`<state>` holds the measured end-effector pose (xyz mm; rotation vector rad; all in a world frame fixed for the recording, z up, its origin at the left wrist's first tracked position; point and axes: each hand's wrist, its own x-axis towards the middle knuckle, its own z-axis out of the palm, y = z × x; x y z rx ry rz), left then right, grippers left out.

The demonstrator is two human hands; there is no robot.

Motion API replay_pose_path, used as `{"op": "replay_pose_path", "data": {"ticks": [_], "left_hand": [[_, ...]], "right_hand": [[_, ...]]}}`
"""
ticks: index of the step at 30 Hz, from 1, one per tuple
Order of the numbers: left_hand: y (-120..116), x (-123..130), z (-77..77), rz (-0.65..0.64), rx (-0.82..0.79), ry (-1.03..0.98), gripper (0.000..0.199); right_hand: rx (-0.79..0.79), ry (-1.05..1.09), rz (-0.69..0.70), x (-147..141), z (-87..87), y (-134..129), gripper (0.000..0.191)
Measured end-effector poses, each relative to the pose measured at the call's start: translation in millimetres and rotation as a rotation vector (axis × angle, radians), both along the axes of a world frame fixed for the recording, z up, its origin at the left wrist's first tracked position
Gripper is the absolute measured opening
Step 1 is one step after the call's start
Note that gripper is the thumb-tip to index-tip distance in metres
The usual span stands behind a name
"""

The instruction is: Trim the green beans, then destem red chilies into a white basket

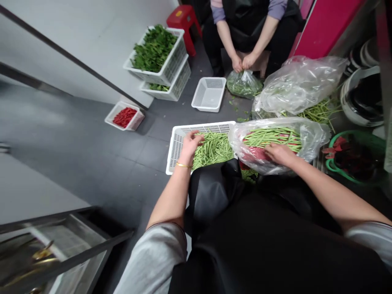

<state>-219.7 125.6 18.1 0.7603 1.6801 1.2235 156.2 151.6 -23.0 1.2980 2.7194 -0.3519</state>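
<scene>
Beans (269, 136), long ones, lie in plastic bag (315, 132) by R hand (280, 154); its fingertips are close together, can't tell if pinching any. L hand (191, 143), loosely curled, grip unclear, is over white basket (177, 149) w/ short bean pieces (214, 151). Long ones prob. light, bendy, snappable; best held mid-length, few at a time.

white baskets (209, 94): 5 | clear bags (309, 77): 3 | stool (180, 15): 1 | green basket (332, 165): 1 | own hands (191, 143): 2 | co-worker's hands (249, 61): 2
</scene>
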Motion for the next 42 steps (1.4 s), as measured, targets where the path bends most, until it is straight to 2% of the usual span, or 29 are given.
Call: {"op": "replay_pose_path", "data": {"ticks": [2, 4, 5, 6, 8, 10, 13, 16, 18, 20, 22, 23, 25, 27, 30, 32, 33, 35, 38, 39, 40, 42], "left_hand": [[-26, 49, 8.7, -0.191, -0.03, -0.124, 0.028], [-52, 108, 12.4, -0.477, -0.118, -0.417, 0.041], [-62, 136, 12.8, -0.557, -0.17, -0.565, 0.048], [-71, 161, 12.7, -0.589, -0.191, -0.695, 0.053], [-82, 198, 12.7, -0.495, -0.081, -0.866, 0.054], [-88, 214, 14.1, -0.384, 0.045, -0.925, 0.046], [-94, 212, 18.2, -0.338, 0.07, -0.915, 0.036], [-101, 206, 19.2, -0.29, 0.006, -0.86, 0.035], [-104, 206, 16.1, -0.277, -0.026, -0.813, 0.036], [-105, 207, 11.1, -0.333, -0.065, -0.754, 0.039], [-106, 207, 6.8, -0.41, -0.075, -0.68, 0.042], [-106, 206, 5.6, -0.446, -0.059, -0.65, 0.044], [-106, 202, 6.5, -0.544, -0.022, -0.623, 0.046], [-108, 197, 11.1, -0.707, -0.03, -0.636, 0.047], [-114, 195, 18.6, -0.934, -0.092, -0.682, 0.044], [-118, 199, 20.5, -0.99, -0.105, -0.738, 0.044], [-120, 201, 20.1, -0.977, -0.102, -0.768, 0.045], [-122, 205, 17.5, -0.885, -0.103, -0.801, 0.045], [-123, 205, 11.9, -0.754, -0.139, -0.747, 0.043], [-122, 204, 10.4, -0.725, -0.145, -0.716, 0.044], [-121, 203, 9.3, -0.687, -0.133, -0.684, 0.045], [-117, 201, 8.2, -0.574, -0.065, -0.611, 0.048]], "right_hand": [[0.172, 0.287, -0.125, 11, 25.2, -13, 0.029], [0.29, 0.576, -0.228, 17, 51.9, -39, 0.028], [0.312, 0.686, -0.266, 18, 62.6, -56, 0.027], [0.309, 0.768, -0.293, 18, 70.3, -74, 0.026], [0.248, 0.881, -0.326, 15, 75.2, -107, 0.025], [0.156, 0.954, -0.36, 15, 69.4, -127, 0.026], [0.086, 0.973, -0.367, 22, 56.1, -131, 0.027], [0.12, 0.802, -0.219, 26, 51.6, -127, 0.034], [0.095, 0.679, -0.086, 21, 52.3, -133, 0.04], [-0.018, 0.606, 0.074, 11, 52.3, -146, 0.042], [-0.212, 0.519, 0.221, 4, 50.8, -158, 0.039], [-0.314, 0.456, 0.252, 3, 50.0, -161, 0.037], [-0.473, 0.345, 0.19, 10, 49.6, -158, 0.03], [-0.587, 0.398, 0.023, 22, 52.0, -147, 0.022], [-0.765, 0.809, -0.227, 27, 58.7, -134, 0.046], [-0.804, 1.058, -0.331, 19, 61.0, -131, 0.049], [-0.766, 1.128, -0.369, 12, 60.5, -130, 0.046], [-0.553, 1.156, -0.422, 1, 56.4, -126, 0.038], [-0.134, 1.007, -0.43, -1, 45.6, -116, 0.025], [-0.058, 0.936, -0.433, 2, 41.9, -114, 0.022], [-0.055, 0.868, -0.435, 5, 38.7, -112, 0.02], [-0.245, 0.766, -0.426, 8, 34.5, -116, 0.018]]}}
